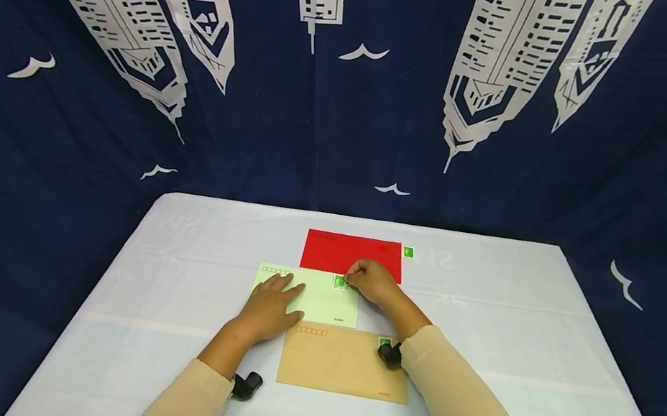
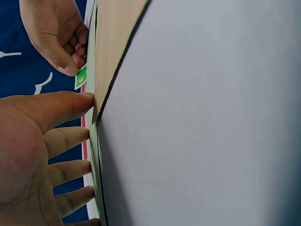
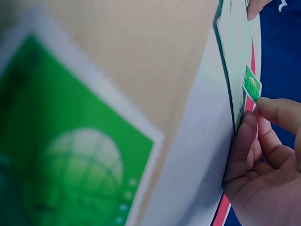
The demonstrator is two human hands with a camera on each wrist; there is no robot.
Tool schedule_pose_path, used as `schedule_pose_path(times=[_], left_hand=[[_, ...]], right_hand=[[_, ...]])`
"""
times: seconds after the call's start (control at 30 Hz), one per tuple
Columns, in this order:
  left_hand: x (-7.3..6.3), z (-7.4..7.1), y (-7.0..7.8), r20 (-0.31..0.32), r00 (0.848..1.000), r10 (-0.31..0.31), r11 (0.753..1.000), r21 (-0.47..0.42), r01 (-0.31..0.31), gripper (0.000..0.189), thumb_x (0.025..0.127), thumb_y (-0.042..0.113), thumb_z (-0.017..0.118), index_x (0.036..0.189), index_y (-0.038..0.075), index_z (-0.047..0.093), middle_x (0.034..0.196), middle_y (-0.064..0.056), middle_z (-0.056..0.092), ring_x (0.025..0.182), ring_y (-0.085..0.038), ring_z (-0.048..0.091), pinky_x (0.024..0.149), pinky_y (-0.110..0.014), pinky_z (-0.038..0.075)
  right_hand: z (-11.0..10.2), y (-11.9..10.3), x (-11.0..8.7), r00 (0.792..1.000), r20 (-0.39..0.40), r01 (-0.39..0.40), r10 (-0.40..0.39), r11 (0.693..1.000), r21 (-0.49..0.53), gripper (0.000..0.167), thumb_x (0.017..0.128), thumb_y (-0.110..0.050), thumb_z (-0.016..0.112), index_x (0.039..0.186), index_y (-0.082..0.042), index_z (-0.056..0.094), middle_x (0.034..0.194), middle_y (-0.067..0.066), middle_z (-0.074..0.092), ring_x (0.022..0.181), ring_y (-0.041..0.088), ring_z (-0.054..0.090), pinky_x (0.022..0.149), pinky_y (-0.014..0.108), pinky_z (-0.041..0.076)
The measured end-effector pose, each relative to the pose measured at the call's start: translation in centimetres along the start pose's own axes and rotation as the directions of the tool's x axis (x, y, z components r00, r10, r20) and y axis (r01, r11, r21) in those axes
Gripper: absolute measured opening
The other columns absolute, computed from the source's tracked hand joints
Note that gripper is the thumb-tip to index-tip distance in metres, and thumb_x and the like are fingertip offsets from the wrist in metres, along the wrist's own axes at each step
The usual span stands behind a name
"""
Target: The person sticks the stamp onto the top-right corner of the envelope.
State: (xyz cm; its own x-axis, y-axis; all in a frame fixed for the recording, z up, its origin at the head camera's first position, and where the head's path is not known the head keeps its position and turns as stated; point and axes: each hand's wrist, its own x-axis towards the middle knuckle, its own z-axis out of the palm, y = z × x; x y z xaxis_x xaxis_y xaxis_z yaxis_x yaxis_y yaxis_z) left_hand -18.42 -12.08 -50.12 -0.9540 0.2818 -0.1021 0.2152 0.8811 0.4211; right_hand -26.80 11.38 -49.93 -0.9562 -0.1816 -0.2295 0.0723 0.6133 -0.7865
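My right hand [image 1: 373, 281] pinches a green postage stamp [image 3: 252, 84] by its edge between thumb and finger. It holds the stamp at the top right corner of a pale green envelope [image 1: 325, 305], where the stamp looks tilted up in the wrist views. With fingers spread, my left hand [image 1: 272, 307] rests on the left part of that envelope, its thumb by the near edge. Nearer me lies a brown envelope [image 1: 335, 365] with a green stamp [image 3: 70, 155] at its top right corner.
Beyond the pale green envelope lies a red envelope [image 1: 345, 257]. Another green stamp [image 1: 408, 252] sits beside its upper right corner. A white cloth covers the table [image 1: 157, 326], and a dark blue curtain [image 1: 320, 126] with white buildings hangs behind it.
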Motion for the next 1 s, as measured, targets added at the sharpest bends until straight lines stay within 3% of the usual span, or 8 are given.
schedule_pose_path(times=[1.0], left_hand=[[-0.02, -0.04, -0.07, -0.007, 1.000, 0.018, 1.000, 0.009, -0.018, 0.058, 0.097, 0.033, 0.065, 0.149, 0.012, 0.051, 0.161, -0.018, 0.038, 0.153, -0.041, 0.027, 0.123, -0.061, 0.025]], right_hand=[[0.97, -0.04, 0.32, 0.996, -0.080, -0.033, 0.026, 0.996, -0.086, 0.011, 0.095, -0.019, 0.067, 0.091, -0.009, 0.065, 0.084, 0.007, 0.061, 0.079, 0.020, 0.057, 0.062, 0.023, 0.045]])
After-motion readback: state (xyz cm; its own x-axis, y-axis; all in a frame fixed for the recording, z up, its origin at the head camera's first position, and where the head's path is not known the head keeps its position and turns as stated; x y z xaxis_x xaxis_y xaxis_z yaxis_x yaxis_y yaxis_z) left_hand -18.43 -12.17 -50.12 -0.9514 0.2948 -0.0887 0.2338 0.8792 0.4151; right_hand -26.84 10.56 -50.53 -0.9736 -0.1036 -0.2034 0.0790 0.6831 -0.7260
